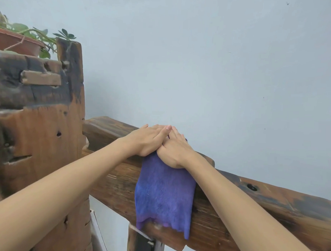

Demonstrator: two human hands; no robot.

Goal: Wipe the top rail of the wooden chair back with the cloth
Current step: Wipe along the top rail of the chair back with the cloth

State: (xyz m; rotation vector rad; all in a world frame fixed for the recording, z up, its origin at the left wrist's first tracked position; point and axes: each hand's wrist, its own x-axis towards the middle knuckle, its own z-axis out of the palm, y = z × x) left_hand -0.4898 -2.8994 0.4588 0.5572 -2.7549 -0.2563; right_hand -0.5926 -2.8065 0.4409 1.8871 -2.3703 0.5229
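Observation:
A purple-blue cloth point(164, 196) is draped over the thick, weathered wooden top rail point(261, 200) of the chair back and hangs down its near face. My right hand point(176, 150) lies flat on the cloth on top of the rail. My left hand point(149, 139) presses flat beside it, its fingers overlapping the right hand's fingers; it rests partly on the cloth's upper edge and partly on bare rail. Both palms face down, fingers stretched out and held together. The cloth's part on top of the rail is hidden under the hands.
A tall rough wooden post point(46, 132) rises at the left end of the rail. Behind it stands a red-brown plant pot point(15, 41) with green leaves. A pale blue wall point(200, 61) is close behind the rail. A round hole point(252, 187) marks the rail to the right.

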